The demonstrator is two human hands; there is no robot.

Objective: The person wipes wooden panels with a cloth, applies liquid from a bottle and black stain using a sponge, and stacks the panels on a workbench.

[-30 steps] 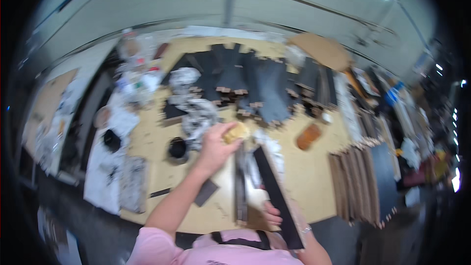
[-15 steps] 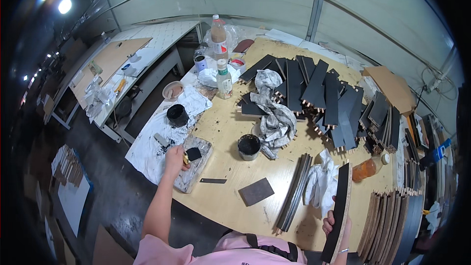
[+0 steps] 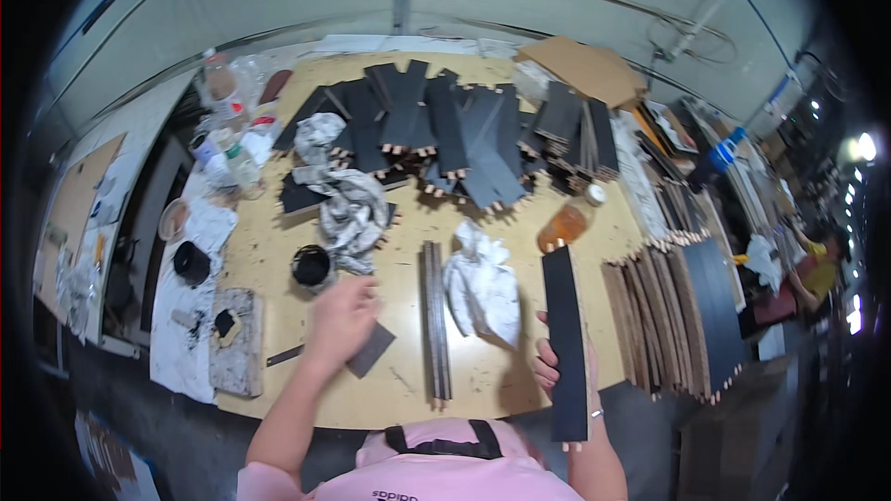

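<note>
My right hand (image 3: 546, 366) is closed round a narrow black board (image 3: 566, 343) held upright at the table's front right, with wooden dowels sticking out of both ends. My left hand (image 3: 345, 315) is above the table near a pot of black paint (image 3: 312, 266), fingers curled in and slightly blurred; nothing shows in them. Partly under that hand lies a dark rectangular plate (image 3: 373, 353). A small black pad with a pale edge (image 3: 225, 326) rests on a stained block (image 3: 243, 362) to the left. Between my hands lie slim dark strips (image 3: 434, 320) and a white cloth (image 3: 483, 288).
Black doweled boards (image 3: 483, 148) are heaped at the back. More boards (image 3: 664, 315) stand in a row on the right, near a bottle of orange liquid (image 3: 568, 218). Stained rags (image 3: 348, 209), a second black pot (image 3: 192, 263) and bottles (image 3: 223, 88) are further left. Another person (image 3: 807, 278) is far right.
My left hand has left the black pad on the block and moved right, over the table. The view has turned right. My right hand still holds the board, now more upright.
</note>
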